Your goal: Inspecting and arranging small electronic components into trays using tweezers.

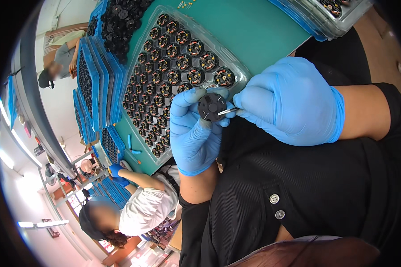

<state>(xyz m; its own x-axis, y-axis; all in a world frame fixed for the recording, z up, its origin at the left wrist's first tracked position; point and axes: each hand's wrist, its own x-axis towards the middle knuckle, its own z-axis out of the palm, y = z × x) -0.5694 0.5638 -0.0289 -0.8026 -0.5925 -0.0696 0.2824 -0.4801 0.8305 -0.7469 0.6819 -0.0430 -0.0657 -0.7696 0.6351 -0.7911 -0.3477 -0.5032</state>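
Observation:
My left hand (191, 133), in a blue glove, grips a round black plastic part (212, 106) by its rim. The part has a raised hub in the middle and small light metal pieces on its face. In my right hand (289, 102), also blue-gloved, is a slim metal-tipped tool (227, 111), perhaps tweezers; most of it is hidden by my fingers. Its tip touches or nearly touches the edge of the black part. Just beyond my hands lies a clear plastic tray (227, 53) holding rows of round parts with copper windings.
The tray lies on a green tabletop (249, 31). A heap of black parts (120, 22) and stacked blue trays (104, 84) stand on the left. Another clear tray (343, 26) is at the upper right. Two people work nearby, one in a white top (149, 202).

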